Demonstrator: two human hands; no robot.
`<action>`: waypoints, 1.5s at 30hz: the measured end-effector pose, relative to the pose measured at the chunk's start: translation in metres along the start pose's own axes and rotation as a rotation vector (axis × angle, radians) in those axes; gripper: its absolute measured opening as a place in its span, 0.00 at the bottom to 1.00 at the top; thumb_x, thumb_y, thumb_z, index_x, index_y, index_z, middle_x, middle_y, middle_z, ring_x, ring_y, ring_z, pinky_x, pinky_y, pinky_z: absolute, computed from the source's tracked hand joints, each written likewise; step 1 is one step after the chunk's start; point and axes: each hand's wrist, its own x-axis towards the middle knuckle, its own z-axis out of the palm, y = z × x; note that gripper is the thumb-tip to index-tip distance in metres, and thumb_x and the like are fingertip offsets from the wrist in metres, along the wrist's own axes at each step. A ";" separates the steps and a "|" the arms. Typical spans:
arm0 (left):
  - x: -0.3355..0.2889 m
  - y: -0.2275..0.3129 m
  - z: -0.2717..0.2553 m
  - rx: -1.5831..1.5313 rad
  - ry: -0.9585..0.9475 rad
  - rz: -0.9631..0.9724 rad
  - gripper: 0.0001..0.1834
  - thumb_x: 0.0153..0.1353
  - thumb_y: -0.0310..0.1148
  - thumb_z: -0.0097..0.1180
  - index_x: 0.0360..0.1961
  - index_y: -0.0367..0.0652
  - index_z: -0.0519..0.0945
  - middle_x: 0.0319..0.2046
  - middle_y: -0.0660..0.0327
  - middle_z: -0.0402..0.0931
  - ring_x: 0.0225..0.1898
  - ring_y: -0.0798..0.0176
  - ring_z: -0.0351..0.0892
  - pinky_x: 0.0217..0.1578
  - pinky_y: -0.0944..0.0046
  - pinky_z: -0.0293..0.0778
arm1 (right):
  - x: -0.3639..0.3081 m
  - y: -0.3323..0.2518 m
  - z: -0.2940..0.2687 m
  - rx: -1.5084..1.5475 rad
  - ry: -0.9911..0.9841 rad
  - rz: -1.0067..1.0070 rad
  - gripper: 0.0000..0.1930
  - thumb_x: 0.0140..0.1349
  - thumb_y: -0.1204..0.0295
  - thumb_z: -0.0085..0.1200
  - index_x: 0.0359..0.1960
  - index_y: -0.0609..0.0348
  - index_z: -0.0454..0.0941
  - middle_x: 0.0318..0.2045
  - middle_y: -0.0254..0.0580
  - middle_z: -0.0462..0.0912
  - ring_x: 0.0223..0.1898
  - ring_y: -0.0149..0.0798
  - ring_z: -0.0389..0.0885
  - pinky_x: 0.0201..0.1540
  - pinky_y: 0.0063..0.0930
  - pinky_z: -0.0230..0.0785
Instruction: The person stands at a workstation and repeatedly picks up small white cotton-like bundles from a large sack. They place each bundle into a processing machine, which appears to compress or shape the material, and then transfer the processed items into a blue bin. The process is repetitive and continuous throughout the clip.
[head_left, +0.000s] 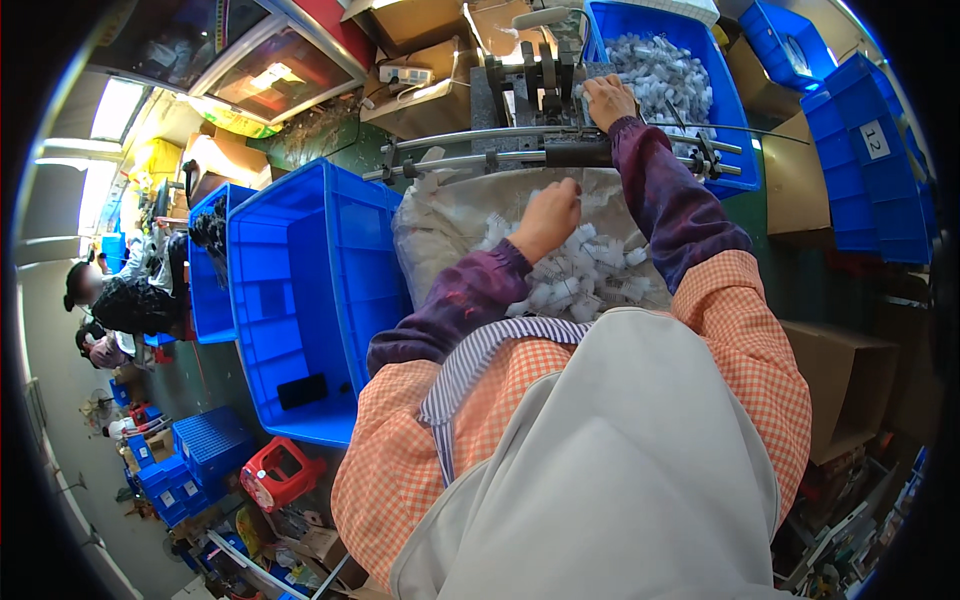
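- Large empty blue bin (300,290): stands at the person's left, beside the sack.
- Pale sack (450,215): lies open in front of the person, filled with small white plastic parts (590,275).
- Far blue bin (725,100): holds more of the same white parts, behind two metal rails (470,150).
- Dark machine fixture (535,85): sits just left of the far bin.
- Right hand (608,100): stretched forward to the fixture's edge, fingers curled down; what its grip contains cannot be told.
- Left hand (548,215): grip closed in a loose fist over the parts in the sack.
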 end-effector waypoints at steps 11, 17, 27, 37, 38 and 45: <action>-0.009 0.007 -0.015 -0.016 0.119 -0.136 0.11 0.60 0.36 0.42 0.37 0.39 0.67 0.36 0.46 0.71 0.35 0.41 0.72 0.36 0.49 0.69 | -0.007 -0.006 -0.027 -0.102 -0.133 0.250 0.14 0.57 0.58 0.45 0.40 0.44 0.78 0.43 0.33 0.75 0.53 0.40 0.62 0.56 0.44 0.46; -0.009 0.012 -0.026 -0.114 0.117 -0.102 0.11 0.60 0.34 0.38 0.37 0.39 0.68 0.36 0.46 0.69 0.37 0.41 0.71 0.38 0.50 0.67 | -0.015 -0.017 -0.033 -0.078 -0.170 0.278 0.17 0.56 0.56 0.44 0.40 0.49 0.78 0.44 0.38 0.72 0.52 0.43 0.59 0.55 0.45 0.44; -0.009 0.017 -0.025 -0.159 0.173 0.024 0.10 0.59 0.27 0.42 0.42 0.37 0.69 0.38 0.48 0.69 0.39 0.44 0.71 0.41 0.56 0.67 | -0.004 -0.069 -0.011 -0.115 -0.075 0.181 0.14 0.55 0.62 0.43 0.38 0.51 0.77 0.40 0.40 0.74 0.51 0.44 0.62 0.53 0.46 0.47; 0.000 0.024 -0.040 -0.400 0.222 -0.101 0.08 0.56 0.26 0.52 0.36 0.36 0.72 0.25 0.55 0.75 0.27 0.62 0.76 0.28 0.66 0.70 | -0.011 0.003 -0.025 0.061 -0.164 0.247 0.14 0.54 0.63 0.43 0.39 0.50 0.76 0.46 0.44 0.73 0.51 0.45 0.69 0.52 0.47 0.54; 0.001 0.026 -0.041 -0.438 0.222 -0.103 0.08 0.55 0.27 0.53 0.35 0.36 0.72 0.24 0.54 0.74 0.26 0.60 0.75 0.28 0.65 0.70 | -0.005 0.013 -0.025 0.030 -0.268 0.285 0.13 0.54 0.65 0.43 0.41 0.49 0.75 0.45 0.45 0.75 0.48 0.45 0.73 0.51 0.47 0.57; 0.012 0.029 -0.037 -0.490 0.243 -0.076 0.06 0.55 0.25 0.54 0.34 0.35 0.73 0.24 0.56 0.77 0.27 0.64 0.79 0.28 0.68 0.72 | 0.012 0.052 -0.086 -0.328 -0.308 0.445 0.12 0.53 0.67 0.47 0.39 0.46 0.77 0.39 0.44 0.80 0.43 0.40 0.78 0.44 0.41 0.67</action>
